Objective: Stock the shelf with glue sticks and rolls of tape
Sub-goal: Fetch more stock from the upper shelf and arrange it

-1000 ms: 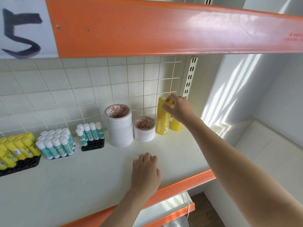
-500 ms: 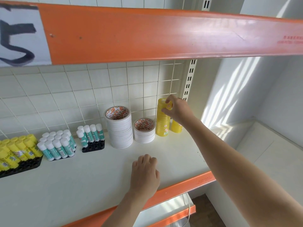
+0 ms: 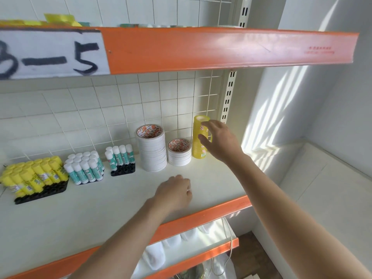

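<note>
White shelf (image 3: 60, 218) holds glue sticks (image 3: 38, 176) at nine o'clock and tape rolls (image 3: 153, 152) at centre. Right hand (image 3: 219, 141), fingers spread, hovers beside the yellow tape stack (image 3: 198, 148) at one o'clock; whether it touches, I cannot tell. Left hand (image 3: 173, 194) rests loosely curled on the shelf, holding nothing.

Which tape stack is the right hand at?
The yellow tape stack, rightmost and tallest; the right hand reaches it with spread fingers. Both white stacks stand left, untouched.

Shelf (image 3: 112, 202) front bare; glue sticks (image 3: 84, 168), tape stacks (image 3: 153, 150) crowd back w/ grid wall.
</note>
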`<state>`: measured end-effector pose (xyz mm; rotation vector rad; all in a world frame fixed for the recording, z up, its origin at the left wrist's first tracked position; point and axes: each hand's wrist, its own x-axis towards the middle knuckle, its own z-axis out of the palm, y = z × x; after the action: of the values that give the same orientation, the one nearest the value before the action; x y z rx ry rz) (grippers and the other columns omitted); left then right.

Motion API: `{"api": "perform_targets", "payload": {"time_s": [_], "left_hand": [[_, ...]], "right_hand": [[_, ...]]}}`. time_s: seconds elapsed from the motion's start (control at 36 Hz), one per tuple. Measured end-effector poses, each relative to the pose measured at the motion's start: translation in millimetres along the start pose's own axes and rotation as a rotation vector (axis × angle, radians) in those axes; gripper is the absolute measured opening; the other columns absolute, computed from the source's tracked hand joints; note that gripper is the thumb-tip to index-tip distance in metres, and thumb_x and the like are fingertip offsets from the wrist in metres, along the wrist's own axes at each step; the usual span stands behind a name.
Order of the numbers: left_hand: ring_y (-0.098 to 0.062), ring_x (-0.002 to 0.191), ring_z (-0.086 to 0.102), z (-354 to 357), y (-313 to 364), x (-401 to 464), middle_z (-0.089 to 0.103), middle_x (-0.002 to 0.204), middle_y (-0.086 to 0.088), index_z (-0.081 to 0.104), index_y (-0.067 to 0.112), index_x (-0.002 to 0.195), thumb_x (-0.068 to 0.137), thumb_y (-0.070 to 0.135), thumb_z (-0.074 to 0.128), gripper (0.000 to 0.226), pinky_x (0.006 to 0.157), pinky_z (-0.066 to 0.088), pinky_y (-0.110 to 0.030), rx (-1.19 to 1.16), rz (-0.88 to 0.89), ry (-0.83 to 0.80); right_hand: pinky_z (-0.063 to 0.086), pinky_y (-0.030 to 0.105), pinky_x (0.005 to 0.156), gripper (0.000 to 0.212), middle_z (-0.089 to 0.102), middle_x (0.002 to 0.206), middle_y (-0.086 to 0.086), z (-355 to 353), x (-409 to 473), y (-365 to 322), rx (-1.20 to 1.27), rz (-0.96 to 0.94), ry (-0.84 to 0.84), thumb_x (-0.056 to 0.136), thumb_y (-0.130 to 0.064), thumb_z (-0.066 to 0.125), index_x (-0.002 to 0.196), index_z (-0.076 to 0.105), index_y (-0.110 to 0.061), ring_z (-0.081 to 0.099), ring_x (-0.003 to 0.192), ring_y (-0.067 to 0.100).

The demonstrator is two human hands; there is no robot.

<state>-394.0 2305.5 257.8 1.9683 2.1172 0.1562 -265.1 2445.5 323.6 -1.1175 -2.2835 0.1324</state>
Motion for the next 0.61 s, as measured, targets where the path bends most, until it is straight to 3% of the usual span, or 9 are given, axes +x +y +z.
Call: {"api": "perform_targets", "payload": {"time_s": [0.14, 0.33, 0.53, 0.61], "left_hand": [[-0.021, 0.111, 0.051, -48, -10, -39, 0.055, 0.113, -0.001, 0.060, 0.020, 0.108, 0.096, 0.030, 0.044, 0.023, 0.084, 0.044, -0.034, -0.024, 0.016, 0.184], [-0.019, 0.101, 0.055, -110, -26, -125, 0.058, 0.108, 0.006, 0.062, 0.024, 0.100, 0.094, 0.030, 0.046, 0.018, 0.078, 0.046, -0.035, -0.021, 0.025, 0.382], [-0.016, 0.095, 0.054, -168, -35, -217, 0.056, 0.099, 0.010, 0.059, 0.028, 0.095, 0.095, 0.035, 0.044, 0.017, 0.075, 0.044, -0.031, 0.023, 0.080, 0.543], [-0.014, 0.092, 0.056, -194, -36, -251, 0.057, 0.094, 0.012, 0.058, 0.030, 0.090, 0.094, 0.036, 0.044, 0.016, 0.073, 0.044, -0.031, 0.005, 0.127, 0.625]], "right_hand": [[0.048, 0.044, 0.092, 0.044, 0.064, 0.116, 0.007, -11, -42, -38, -0.008, -0.075, 0.070, 0.090, -0.040, 0.053, 0.126, 0.060, -0.015, 0.054, 0.116, 0.030], [0.046, 0.029, 0.073, 0.029, 0.067, 0.108, 0.000, -41, -98, -115, 0.015, -0.161, 0.266, 0.090, -0.028, 0.065, 0.117, 0.066, -0.019, 0.062, 0.102, 0.026], [0.049, 0.028, 0.063, 0.023, 0.065, 0.101, -0.008, -88, -136, -203, 0.057, -0.304, 0.426, 0.089, -0.031, 0.062, 0.112, 0.064, -0.027, 0.060, 0.087, 0.014], [0.051, 0.029, 0.063, 0.027, 0.066, 0.103, -0.008, -112, -144, -237, 0.050, -0.353, 0.486, 0.089, -0.034, 0.057, 0.111, 0.067, -0.022, 0.061, 0.090, 0.013]]}}
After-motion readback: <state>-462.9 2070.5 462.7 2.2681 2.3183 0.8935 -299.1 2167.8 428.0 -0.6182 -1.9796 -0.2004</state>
